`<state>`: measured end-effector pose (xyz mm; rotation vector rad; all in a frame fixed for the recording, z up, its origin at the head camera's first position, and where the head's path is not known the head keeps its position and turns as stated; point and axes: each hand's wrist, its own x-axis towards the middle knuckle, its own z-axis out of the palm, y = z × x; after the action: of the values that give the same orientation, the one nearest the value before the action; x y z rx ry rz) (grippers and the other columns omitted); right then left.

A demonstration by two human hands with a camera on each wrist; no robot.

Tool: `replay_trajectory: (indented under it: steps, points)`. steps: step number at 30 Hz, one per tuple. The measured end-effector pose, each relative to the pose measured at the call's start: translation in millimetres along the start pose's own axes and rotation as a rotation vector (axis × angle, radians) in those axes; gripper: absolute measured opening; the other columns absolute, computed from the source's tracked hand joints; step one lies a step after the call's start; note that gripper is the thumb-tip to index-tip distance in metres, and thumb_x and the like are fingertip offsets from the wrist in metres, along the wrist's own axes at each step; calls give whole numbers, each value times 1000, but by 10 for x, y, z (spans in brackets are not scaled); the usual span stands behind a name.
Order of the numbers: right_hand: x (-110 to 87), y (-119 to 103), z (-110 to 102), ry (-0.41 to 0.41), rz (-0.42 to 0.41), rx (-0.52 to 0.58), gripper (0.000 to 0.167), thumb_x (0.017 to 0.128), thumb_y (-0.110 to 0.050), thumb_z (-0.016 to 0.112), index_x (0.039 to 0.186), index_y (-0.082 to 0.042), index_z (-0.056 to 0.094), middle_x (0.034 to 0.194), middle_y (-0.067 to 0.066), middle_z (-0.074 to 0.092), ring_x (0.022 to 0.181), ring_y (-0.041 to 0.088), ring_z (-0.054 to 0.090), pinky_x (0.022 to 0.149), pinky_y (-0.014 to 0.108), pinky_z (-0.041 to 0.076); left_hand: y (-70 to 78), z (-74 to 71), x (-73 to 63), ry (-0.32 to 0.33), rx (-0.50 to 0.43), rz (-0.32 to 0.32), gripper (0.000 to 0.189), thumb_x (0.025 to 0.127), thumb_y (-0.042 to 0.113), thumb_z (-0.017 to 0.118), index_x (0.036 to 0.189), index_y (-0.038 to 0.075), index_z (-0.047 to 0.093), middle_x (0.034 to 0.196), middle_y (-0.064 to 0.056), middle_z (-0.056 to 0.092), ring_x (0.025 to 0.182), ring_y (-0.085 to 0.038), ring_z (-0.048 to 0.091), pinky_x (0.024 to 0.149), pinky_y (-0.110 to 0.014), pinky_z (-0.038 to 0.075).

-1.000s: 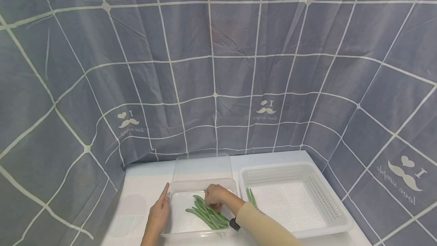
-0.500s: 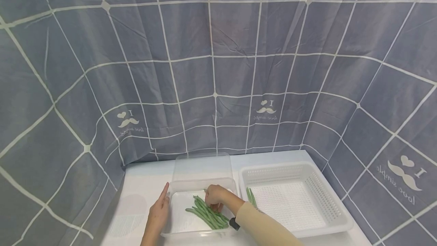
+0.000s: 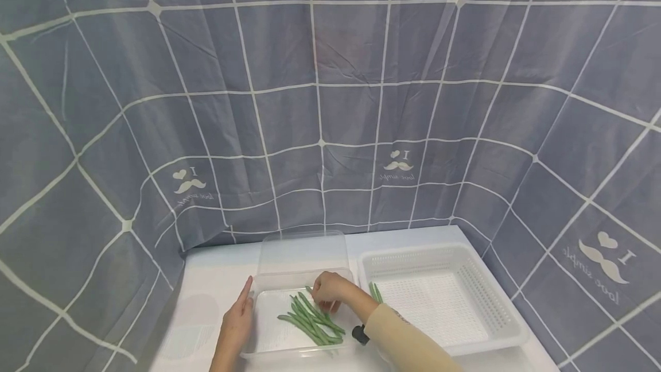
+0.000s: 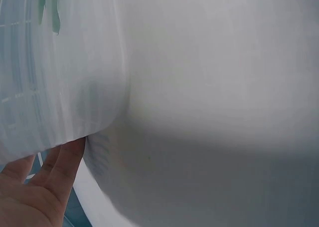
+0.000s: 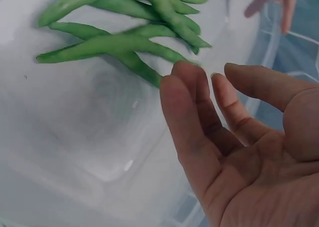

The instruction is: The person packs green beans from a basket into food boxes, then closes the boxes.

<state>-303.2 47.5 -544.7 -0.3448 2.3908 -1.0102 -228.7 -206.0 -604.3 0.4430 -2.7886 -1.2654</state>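
A clear plastic box (image 3: 268,317) holds a loose, fanned-out pile of green beans (image 3: 310,323). My right hand (image 3: 330,291) is inside the box, over the right side of the pile. In the right wrist view its fingers are loosely bent, the thumb stands apart from them, and the fingertips overlap the ends of the beans (image 5: 109,45). One bean tip shows beside the fingers in the head view. My left hand (image 3: 237,323) rests against the box's left wall with its fingers straight. The left wrist view shows those fingertips at the box's edge (image 4: 75,136).
To the right stands a white perforated basket (image 3: 508,309) with a few green beans (image 3: 377,293) at its left side. A clear lid (image 3: 302,251) lies behind the box. A grey checked curtain (image 3: 351,113) encloses the white table (image 3: 193,280) at the back and sides.
The beans under my right hand have spread apart a little, and that hand has risen slightly. My left hand stays at the box's wall. The head view has shifted a touch.
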Motion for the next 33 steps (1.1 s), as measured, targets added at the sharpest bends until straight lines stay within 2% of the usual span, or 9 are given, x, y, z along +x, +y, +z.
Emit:
replay_trajectory:
  steps: [5,10,15,23,33]
  points:
    - [-97,44,-168,3,-33,116,4,93,-6,72,91,-3,73,80,15,75,74,34,79,62,40,69,-7,7,13,-3,-1,-9,55,115,28,29,170,22,26,167,-24,36,149,-53,41,118,-73,37]
    - [-200,97,-390,1,-49,217,16,96,-8,70,107,4,73,84,12,75,72,22,76,63,36,69,-13,18,17,-4,1,-14,56,115,32,29,170,24,25,168,-23,35,149,-52,41,117,-73,38]
    - [-296,162,-612,33,-66,282,15,99,-11,68,109,0,73,88,11,75,72,16,75,65,35,69,-16,24,15,-2,-1,-17,56,116,32,28,170,25,25,167,-23,36,149,-52,41,117,-74,38]
    - [-432,299,-910,86,-54,323,15,101,-10,67,111,0,71,91,13,76,75,15,75,69,33,69,-3,45,23,10,1,-9,55,115,31,29,170,23,27,167,-24,36,149,-53,41,117,-74,38]
    - [-533,640,-1099,145,-1,318,22,101,-13,67,111,6,71,89,13,76,74,15,75,68,31,69,-11,41,30,-1,5,-19,56,116,31,29,171,25,24,168,-24,34,150,-53,40,117,-74,37]
